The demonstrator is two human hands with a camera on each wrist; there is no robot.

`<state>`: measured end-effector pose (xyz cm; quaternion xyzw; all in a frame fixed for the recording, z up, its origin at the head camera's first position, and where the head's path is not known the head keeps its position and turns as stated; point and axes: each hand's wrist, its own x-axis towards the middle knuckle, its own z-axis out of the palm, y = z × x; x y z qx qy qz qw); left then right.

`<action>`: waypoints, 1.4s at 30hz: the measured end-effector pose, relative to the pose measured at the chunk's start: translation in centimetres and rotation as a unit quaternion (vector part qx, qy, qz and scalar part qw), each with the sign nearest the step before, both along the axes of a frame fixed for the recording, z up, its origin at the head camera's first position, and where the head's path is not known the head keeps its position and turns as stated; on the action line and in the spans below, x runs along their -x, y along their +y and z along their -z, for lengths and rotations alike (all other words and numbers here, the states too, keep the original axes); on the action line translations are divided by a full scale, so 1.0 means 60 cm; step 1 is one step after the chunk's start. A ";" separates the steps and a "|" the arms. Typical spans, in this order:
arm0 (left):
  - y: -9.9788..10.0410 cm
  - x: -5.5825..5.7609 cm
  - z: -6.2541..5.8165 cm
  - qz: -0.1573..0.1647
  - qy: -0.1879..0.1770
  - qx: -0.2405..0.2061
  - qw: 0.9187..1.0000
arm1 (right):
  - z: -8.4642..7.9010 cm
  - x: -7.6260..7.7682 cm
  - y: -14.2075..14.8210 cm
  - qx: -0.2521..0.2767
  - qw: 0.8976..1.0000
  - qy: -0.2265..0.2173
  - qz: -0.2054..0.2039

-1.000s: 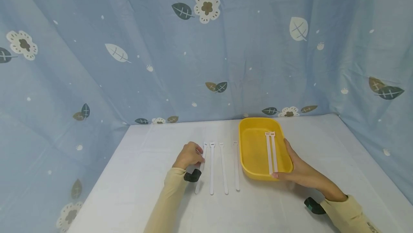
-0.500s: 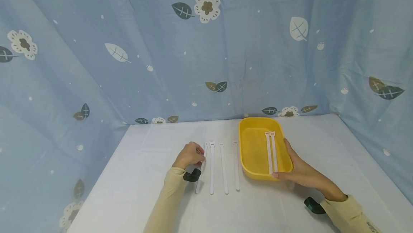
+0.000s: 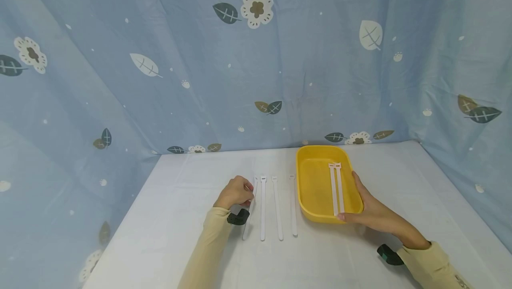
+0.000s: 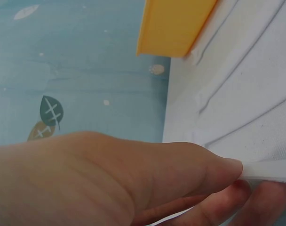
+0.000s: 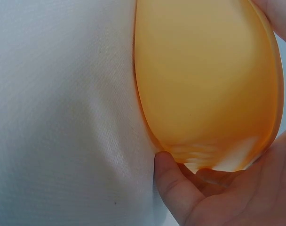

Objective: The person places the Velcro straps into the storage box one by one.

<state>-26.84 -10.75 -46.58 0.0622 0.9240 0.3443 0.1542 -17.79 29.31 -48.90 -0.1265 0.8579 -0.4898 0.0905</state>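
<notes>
My left hand pinches the leftmost white cable tie, a flat strap with a slotted head, between thumb and fingers. In the head view that strap stands slightly on edge, its lower end near the tablecloth. Further right lie three more white cable ties, one close by, another beyond it and the last against the tray. My right hand grips the near right corner of a yellow tray, thumb at the front rim, fingers along the side. Two cable ties lie side by side inside the tray.
A white cloth covers the table. Behind it and at both sides hangs a blue curtain with leaves and flowers. Each wrist carries a small black camera, such as the left wrist's camera.
The leftmost cable tie has turned in my left fingers, its head shifting slightly right and appearing narrower. The right hand and the yellow tray have stayed in place.
</notes>
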 end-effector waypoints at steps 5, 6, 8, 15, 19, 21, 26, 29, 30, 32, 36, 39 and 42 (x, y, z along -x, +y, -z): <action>0.000 -0.001 -0.002 0.002 -0.003 -0.007 1.000 | 0.001 0.000 -0.001 0.004 1.000 0.002 -0.002; -0.001 -0.001 -0.002 0.002 -0.004 -0.008 1.000 | 0.000 0.000 -0.001 0.004 1.000 0.002 -0.003; -0.001 -0.001 -0.003 0.000 -0.006 -0.011 1.000 | -0.001 0.000 -0.002 0.006 1.000 0.002 -0.003; -0.003 -0.002 -0.008 -0.002 -0.010 -0.016 1.000 | -0.003 0.000 -0.003 0.003 1.000 -0.004 0.000; -0.004 -0.003 -0.011 -0.002 -0.012 -0.021 1.000 | -0.003 0.000 -0.003 -0.002 1.000 -0.006 0.003; -0.005 -0.003 -0.013 -0.004 -0.013 -0.024 1.000 | -0.003 -0.001 -0.003 -0.006 1.000 -0.008 0.005; -0.007 -0.003 -0.014 -0.007 -0.014 -0.027 1.000 | -0.006 -0.003 -0.003 -0.020 1.000 -0.012 0.010; -0.008 -0.002 -0.014 -0.005 -0.010 -0.026 1.000 | -0.008 -0.004 -0.003 -0.023 1.000 -0.015 0.011; -0.009 -0.002 -0.014 -0.005 -0.009 -0.027 1.000 | -0.008 -0.004 -0.003 -0.024 1.000 -0.016 0.012; -0.009 -0.001 -0.014 -0.005 -0.009 -0.028 1.000 | -0.009 -0.004 -0.004 -0.025 0.999 -0.016 0.012; -0.010 0.000 -0.014 -0.006 -0.011 -0.033 0.999 | -0.009 -0.004 -0.004 -0.022 1.000 -0.014 0.011; -0.010 0.001 -0.014 -0.004 -0.012 -0.034 0.999 | -0.009 -0.004 -0.005 -0.018 1.000 -0.014 0.010; -0.010 0.001 -0.014 -0.004 -0.012 -0.037 0.999 | -0.010 -0.004 -0.006 -0.017 1.000 -0.016 0.011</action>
